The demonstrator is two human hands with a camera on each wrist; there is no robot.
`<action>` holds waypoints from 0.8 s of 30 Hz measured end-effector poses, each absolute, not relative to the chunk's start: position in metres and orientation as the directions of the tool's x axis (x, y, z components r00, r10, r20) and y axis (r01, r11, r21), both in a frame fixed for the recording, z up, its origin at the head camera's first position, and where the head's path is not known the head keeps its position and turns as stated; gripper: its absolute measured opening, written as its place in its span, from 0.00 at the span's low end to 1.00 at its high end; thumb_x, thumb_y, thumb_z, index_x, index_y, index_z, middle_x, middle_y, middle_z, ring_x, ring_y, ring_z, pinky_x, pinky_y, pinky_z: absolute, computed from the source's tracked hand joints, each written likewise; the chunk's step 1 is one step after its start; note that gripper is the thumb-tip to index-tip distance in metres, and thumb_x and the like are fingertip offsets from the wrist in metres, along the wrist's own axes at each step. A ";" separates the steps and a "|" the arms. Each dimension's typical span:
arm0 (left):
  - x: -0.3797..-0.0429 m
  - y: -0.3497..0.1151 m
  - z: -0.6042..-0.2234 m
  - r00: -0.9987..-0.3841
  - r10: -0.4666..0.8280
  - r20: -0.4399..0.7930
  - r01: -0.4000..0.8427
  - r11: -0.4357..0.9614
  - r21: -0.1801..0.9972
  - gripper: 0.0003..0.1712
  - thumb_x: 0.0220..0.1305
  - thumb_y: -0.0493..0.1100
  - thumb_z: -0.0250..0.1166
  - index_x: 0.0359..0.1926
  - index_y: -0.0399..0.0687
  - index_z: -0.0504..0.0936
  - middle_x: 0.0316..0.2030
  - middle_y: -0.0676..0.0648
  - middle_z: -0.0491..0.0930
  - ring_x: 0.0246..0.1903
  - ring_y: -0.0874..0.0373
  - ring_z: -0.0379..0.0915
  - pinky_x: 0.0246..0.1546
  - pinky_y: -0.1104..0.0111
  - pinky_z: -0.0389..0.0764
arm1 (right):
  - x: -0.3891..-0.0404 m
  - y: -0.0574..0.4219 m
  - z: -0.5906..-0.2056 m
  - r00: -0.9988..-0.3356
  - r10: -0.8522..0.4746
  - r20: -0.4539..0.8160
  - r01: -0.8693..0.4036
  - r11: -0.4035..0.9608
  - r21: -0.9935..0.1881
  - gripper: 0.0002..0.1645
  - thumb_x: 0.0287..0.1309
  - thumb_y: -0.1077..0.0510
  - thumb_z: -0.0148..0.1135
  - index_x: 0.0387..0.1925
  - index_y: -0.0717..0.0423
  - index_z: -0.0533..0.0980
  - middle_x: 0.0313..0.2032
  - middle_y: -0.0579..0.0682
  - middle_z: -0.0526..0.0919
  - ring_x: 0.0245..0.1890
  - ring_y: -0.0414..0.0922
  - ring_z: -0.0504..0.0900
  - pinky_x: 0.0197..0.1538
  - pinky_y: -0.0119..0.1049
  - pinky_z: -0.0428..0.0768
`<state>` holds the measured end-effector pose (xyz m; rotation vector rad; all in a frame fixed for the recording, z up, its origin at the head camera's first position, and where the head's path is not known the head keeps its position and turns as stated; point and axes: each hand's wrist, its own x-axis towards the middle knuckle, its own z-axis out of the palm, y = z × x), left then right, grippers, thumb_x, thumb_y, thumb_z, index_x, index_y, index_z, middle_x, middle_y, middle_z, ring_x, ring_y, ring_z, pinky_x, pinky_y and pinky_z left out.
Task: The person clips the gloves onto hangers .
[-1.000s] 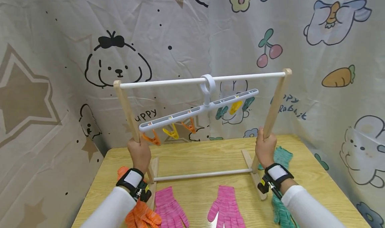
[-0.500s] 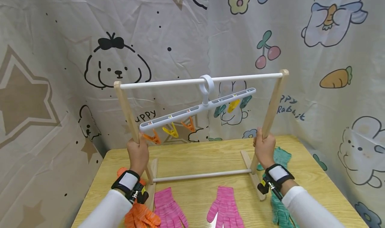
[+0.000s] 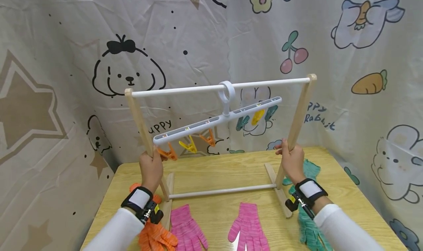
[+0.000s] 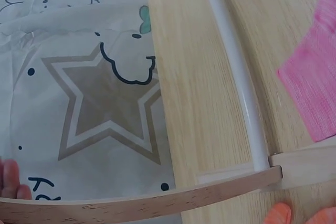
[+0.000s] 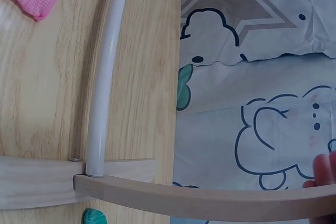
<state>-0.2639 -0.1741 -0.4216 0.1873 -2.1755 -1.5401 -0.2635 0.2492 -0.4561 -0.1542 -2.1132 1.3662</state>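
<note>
A small drying rack point(image 3: 185, 91) of pale wooden posts and white rods stands on the table. My left hand point(image 3: 151, 172) holds its left post low down. The right hand point(image 3: 293, 164) is around the right post, its fingers stretched out past the wood. In the wrist views, the fingertips point(image 4: 9, 179) of the left and the fingertips point(image 5: 324, 169) of the right show behind the posts. From the top rod hangs a light grey clip hanger point(image 3: 205, 124), tilted, with orange, yellow and teal clothespins point(image 3: 188, 144) below it.
Two pink knit gloves point(image 3: 249, 225) lie in front of the rack on the wooden table point(image 3: 224, 170). Orange gloves point(image 3: 156, 238) lie by the left foot, teal gloves point(image 3: 312, 229) by the right foot. A printed cloth point(image 3: 198, 34) surrounds the table behind and at the sides.
The right hand's fingers have loosened and straightened beside the post. Left-hand fingertips now show to the right of its post. Rack, hanger and gloves stay in place.
</note>
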 end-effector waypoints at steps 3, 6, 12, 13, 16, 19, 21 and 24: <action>-0.263 -0.174 -0.420 -0.882 -0.365 0.298 0.135 0.409 0.902 0.28 0.80 0.54 0.46 0.40 0.33 0.80 0.27 0.41 0.79 0.17 0.65 0.66 0.16 0.70 0.65 | -0.262 0.251 -0.453 -0.818 0.407 0.406 -0.187 0.480 -0.857 0.30 0.78 0.45 0.45 0.41 0.67 0.82 0.38 0.65 0.88 0.29 0.32 0.83 0.37 0.20 0.75; -0.261 -0.174 -0.419 -0.880 -0.367 0.303 0.116 0.454 0.884 0.29 0.79 0.56 0.46 0.33 0.35 0.77 0.20 0.46 0.72 0.15 0.62 0.60 0.14 0.69 0.62 | -0.260 0.252 -0.451 -0.832 0.401 0.383 -0.144 0.511 -0.848 0.30 0.79 0.45 0.44 0.45 0.66 0.82 0.41 0.64 0.88 0.36 0.42 0.85 0.37 0.23 0.75; -0.259 -0.175 -0.418 -0.888 -0.375 0.267 0.066 0.470 0.880 0.28 0.78 0.59 0.47 0.29 0.42 0.72 0.16 0.54 0.60 0.16 0.60 0.58 0.14 0.68 0.61 | -0.256 0.256 -0.448 -0.855 0.372 0.361 -0.114 0.545 -0.831 0.32 0.78 0.41 0.43 0.47 0.65 0.79 0.31 0.62 0.79 0.27 0.46 0.74 0.27 0.33 0.72; -0.258 -0.176 -0.417 -0.892 -0.373 0.254 0.056 0.467 0.882 0.29 0.78 0.61 0.46 0.30 0.43 0.72 0.16 0.54 0.60 0.16 0.60 0.58 0.15 0.68 0.61 | -0.255 0.257 -0.447 -0.861 0.364 0.356 -0.113 0.545 -0.831 0.33 0.77 0.39 0.42 0.49 0.65 0.79 0.29 0.61 0.76 0.25 0.45 0.71 0.27 0.33 0.71; -0.255 -0.176 -0.417 -0.900 -0.372 0.226 0.037 0.453 0.891 0.29 0.77 0.63 0.45 0.30 0.44 0.69 0.17 0.53 0.60 0.16 0.59 0.59 0.15 0.68 0.61 | -0.252 0.258 -0.446 -0.876 0.341 0.341 -0.111 0.546 -0.831 0.33 0.77 0.39 0.41 0.59 0.61 0.76 0.33 0.60 0.75 0.27 0.46 0.70 0.30 0.35 0.72; -0.253 -0.177 -0.417 -0.907 -0.361 0.216 0.032 0.452 0.891 0.28 0.78 0.62 0.45 0.34 0.42 0.71 0.19 0.52 0.61 0.17 0.58 0.60 0.16 0.68 0.62 | -0.250 0.258 -0.446 -0.886 0.323 0.334 -0.114 0.546 -0.830 0.33 0.78 0.41 0.40 0.69 0.59 0.70 0.37 0.62 0.76 0.33 0.49 0.72 0.37 0.37 0.73; -0.251 -0.178 -0.417 -0.912 -0.348 0.218 0.039 0.454 0.890 0.28 0.78 0.61 0.45 0.38 0.40 0.72 0.21 0.50 0.62 0.19 0.57 0.61 0.18 0.67 0.64 | -0.250 0.258 -0.446 -0.889 0.316 0.332 -0.115 0.547 -0.829 0.33 0.79 0.41 0.40 0.71 0.58 0.67 0.36 0.61 0.74 0.35 0.50 0.72 0.39 0.38 0.73; -0.249 -0.181 -0.421 -0.923 -0.314 0.221 0.055 0.462 0.885 0.27 0.78 0.61 0.44 0.44 0.40 0.72 0.24 0.48 0.63 0.22 0.56 0.62 0.21 0.66 0.67 | -0.250 0.258 -0.446 -0.888 0.302 0.346 -0.137 0.546 -0.827 0.31 0.79 0.43 0.40 0.69 0.59 0.67 0.36 0.60 0.71 0.36 0.52 0.72 0.40 0.41 0.74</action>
